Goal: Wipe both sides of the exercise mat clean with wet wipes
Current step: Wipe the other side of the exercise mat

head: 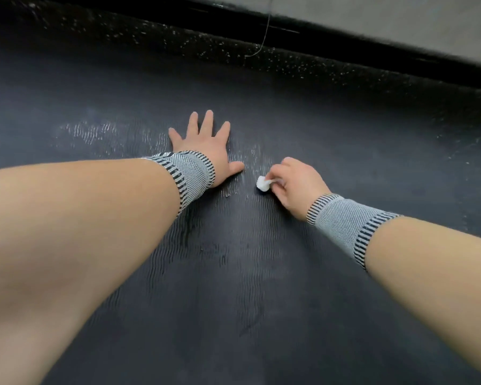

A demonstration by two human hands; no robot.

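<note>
A dark, ribbed exercise mat (233, 273) fills most of the head view, with wet, shiny streaks near its middle. My left hand (206, 143) lies flat on the mat, palm down, fingers spread. Just to its right, my right hand (295, 184) pinches a small crumpled white wet wipe (262, 184) and presses it against the mat. Both wrists wear grey knitted bands with black stripes.
Beyond the mat's far edge runs a black speckled floor (233, 48). A black baseboard (345, 40) and a grey wall (400, 15) cross the top right. A thin dark cord (264, 37) hangs down onto the floor.
</note>
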